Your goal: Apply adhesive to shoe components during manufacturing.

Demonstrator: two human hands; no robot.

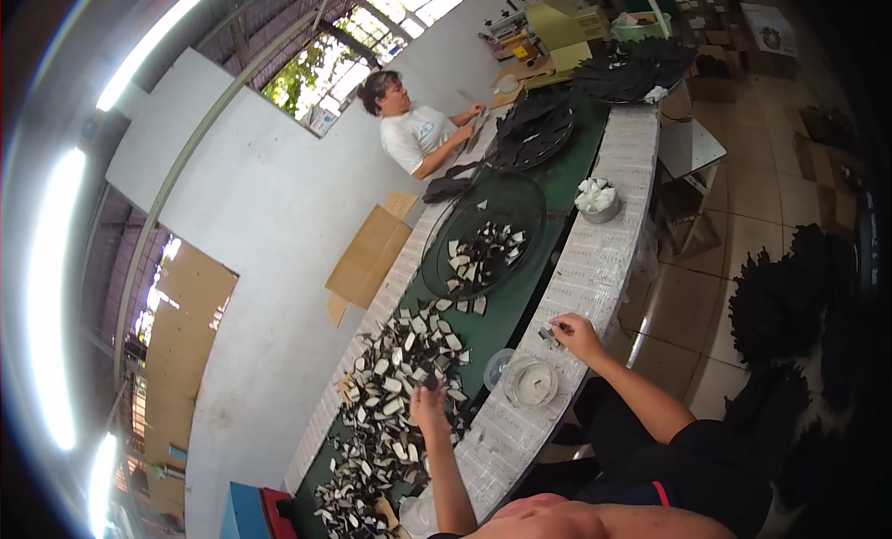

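Observation:
My left hand [428, 411] is over a heap of small black and white cut pieces [395, 353], its fingers closed at a small dark piece [429, 385]. Farther right, my right hand [578, 338] is at the paper-covered table edge, pinching a small grey and black piece [548, 335]. Between my hands stands a round tub of whitish paste [531, 383]. A clear round lid [499, 368] lies beside the tub. What the pieces are made of is too small to tell.
A green conveyor belt [497, 327] runs along the table. On it are a round tray [437, 214] with more pieces and another tray of black pieces [534, 130]. A white-filled cup [597, 203] stands on the near edge. Across the belt, a person [413, 135] handles dark pieces.

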